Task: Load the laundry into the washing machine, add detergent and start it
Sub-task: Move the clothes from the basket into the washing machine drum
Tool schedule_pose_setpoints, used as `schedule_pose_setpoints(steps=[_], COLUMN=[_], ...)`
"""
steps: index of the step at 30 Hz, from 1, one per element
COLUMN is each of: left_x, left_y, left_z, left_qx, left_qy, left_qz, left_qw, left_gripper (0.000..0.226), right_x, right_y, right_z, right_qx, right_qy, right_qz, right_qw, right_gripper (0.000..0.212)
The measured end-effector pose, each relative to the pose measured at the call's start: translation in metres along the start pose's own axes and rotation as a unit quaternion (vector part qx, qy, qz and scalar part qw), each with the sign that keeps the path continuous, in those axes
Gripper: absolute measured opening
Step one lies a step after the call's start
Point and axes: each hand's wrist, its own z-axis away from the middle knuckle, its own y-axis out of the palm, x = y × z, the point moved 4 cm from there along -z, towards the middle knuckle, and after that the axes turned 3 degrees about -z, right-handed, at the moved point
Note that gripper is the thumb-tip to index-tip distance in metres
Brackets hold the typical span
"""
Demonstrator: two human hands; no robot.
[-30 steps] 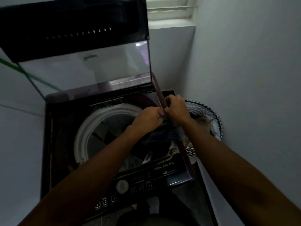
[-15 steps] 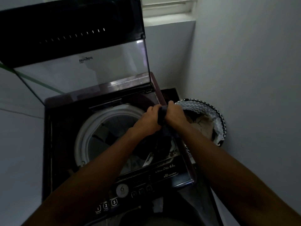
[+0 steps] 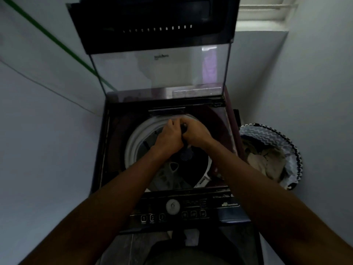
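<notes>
A dark garment (image 3: 185, 153) is gripped between both hands above the open drum (image 3: 133, 142) of a top-loading washing machine (image 3: 107, 150). The left hand (image 3: 168, 137) is seen from the back with its fingers curled round the upper part of the cloth; the right hand (image 3: 196, 133) is pressed against it at 3 o'clock, its fingers likewise curled onto the fabric. A short, finely patterned tail of the garment hangs down below the two hands, at 6 o'clock from them, over the dark inside of the drum. How much of the garment is bunched inside the fists cannot be told.

The lid (image 3: 160, 71) of the machine is raised and stands upright at 12 o'clock from the drum, its lower pane being clear and its upper part dark. The control panel (image 3: 191, 209) is found at 6 o'clock from the drum, with a round dial (image 3: 172, 206) and a row of small buttons on it.

A laundry basket (image 3: 271, 134) with a black-and-white zigzag lining is seen at 3 o'clock from the machine, just beside it, against the pale wall. Light-coloured clothes (image 3: 265, 159) are piled inside it.
</notes>
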Motion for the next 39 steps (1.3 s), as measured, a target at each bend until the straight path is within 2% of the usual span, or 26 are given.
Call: schedule_pose_setpoints(steps=[3, 7, 11, 14, 17, 21, 23, 26, 31, 35, 37, 39], left_x=[0.023, 0.042, 0.035, 0.014, -0.019, -0.071, -0.100, -0.142, -0.209, -0.251, -0.262, -0.270], left_y=[0.003, 0.006, 0.003, 0.000, 0.005, 0.019, 0.030, 0.052, 0.100, 0.146, 0.174, 0.205], left_z=[0.009, 0.018, 0.019, 0.011, 0.000, -0.017, -0.029, -0.048, -0.069, -0.084, -0.092, -0.102], left_qx=[0.049, 0.035, 0.026, 0.026, 0.026, 0.015, 0.013, 0.015, 0.057, 0.130, 0.173, 0.224], left_qy=[-0.039, -0.051, -0.031, 0.003, 0.055, 0.122, 0.152, 0.203, 0.282, 0.303, 0.288, 0.272], left_qz=[-0.020, 0.029, 0.049, 0.056, 0.098, 0.126, 0.129, 0.071, 0.005, -0.018, -0.044, -0.073], left_qw=[0.998, 0.998, 0.998, 0.998, 0.993, 0.984, 0.980, 0.976, 0.958, 0.944, 0.941, 0.933], left_gripper=[0.081, 0.081, 0.065, 0.052, 0.045, 0.049, 0.054, 0.067, 0.072, 0.059, 0.050, 0.057], right_x=[0.000, -0.001, 0.000, -0.008, -0.015, -0.033, -0.049, -0.085, -0.160, -0.231, -0.269, -0.307], right_y=[0.034, 0.053, 0.048, 0.025, -0.012, -0.066, -0.091, -0.122, -0.164, -0.188, -0.189, -0.189], right_z=[-0.008, -0.011, -0.008, -0.002, 0.014, 0.038, 0.048, 0.062, 0.086, 0.106, 0.111, 0.113], right_qx=[0.079, 0.055, 0.035, -0.001, -0.063, -0.176, -0.213, -0.263, -0.286, -0.268, -0.242, -0.218], right_qy=[0.015, 0.008, 0.028, 0.050, 0.067, 0.059, 0.065, 0.108, 0.194, 0.263, 0.298, 0.331], right_qz=[0.085, 0.075, 0.075, 0.090, 0.091, 0.059, 0.030, 0.011, -0.012, -0.026, -0.031, -0.047], right_qw=[0.993, 0.996, 0.996, 0.995, 0.992, 0.981, 0.974, 0.958, 0.939, 0.927, 0.923, 0.917], right_gripper=[0.042, 0.031, 0.026, 0.025, 0.015, 0.017, 0.019, 0.017, 0.014, 0.012, 0.012, 0.014])
